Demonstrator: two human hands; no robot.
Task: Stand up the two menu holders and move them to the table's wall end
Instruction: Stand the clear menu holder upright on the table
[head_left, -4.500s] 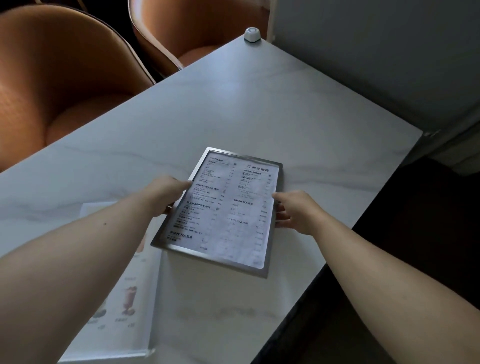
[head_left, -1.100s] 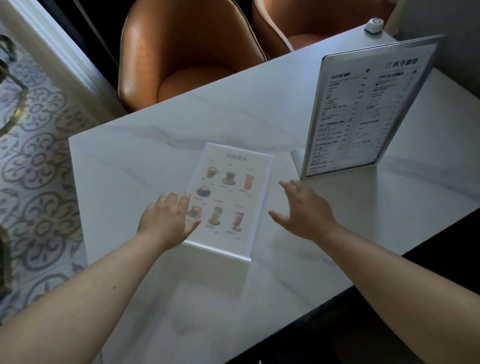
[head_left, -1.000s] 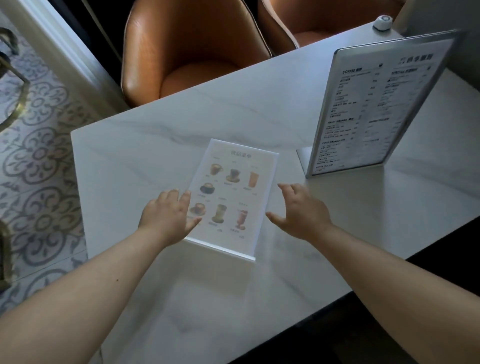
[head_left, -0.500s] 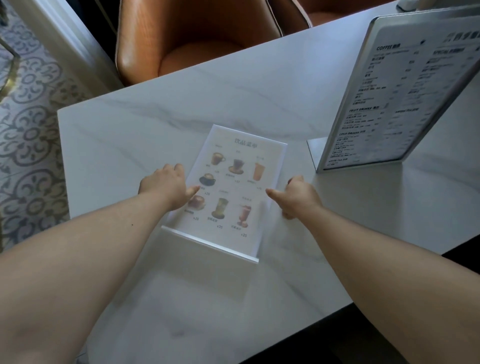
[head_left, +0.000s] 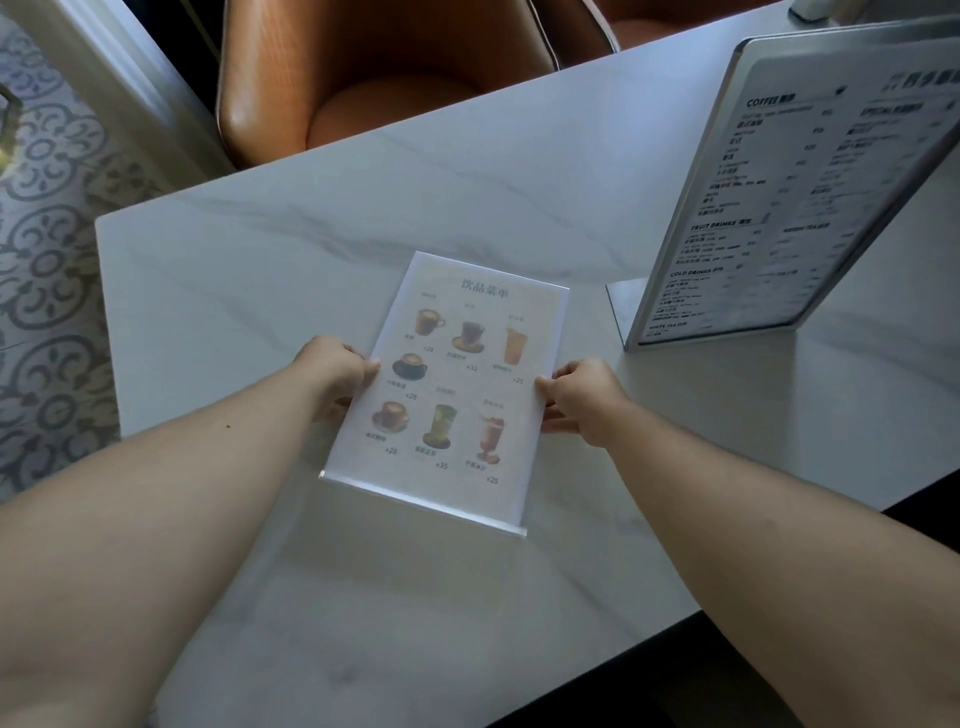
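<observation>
A clear acrylic menu holder with drink pictures (head_left: 457, 384) is in the middle of the white marble table (head_left: 260, 270), its base edge toward me and slightly raised. My left hand (head_left: 335, 371) grips its left edge and my right hand (head_left: 582, 397) grips its right edge. A metal-framed menu holder with text columns (head_left: 810, 197) stands upright at the right, leaning back on its base.
An orange leather chair (head_left: 363, 83) sits past the table's far edge, with a second one beside it. Patterned floor tiles (head_left: 41, 291) lie to the left. The table's near right edge drops into dark space. A small white object (head_left: 810, 10) sits at the far corner.
Both hands closed in from hovering beside the picture menu holder and now grip its side edges. The view shifted closer and to the left.
</observation>
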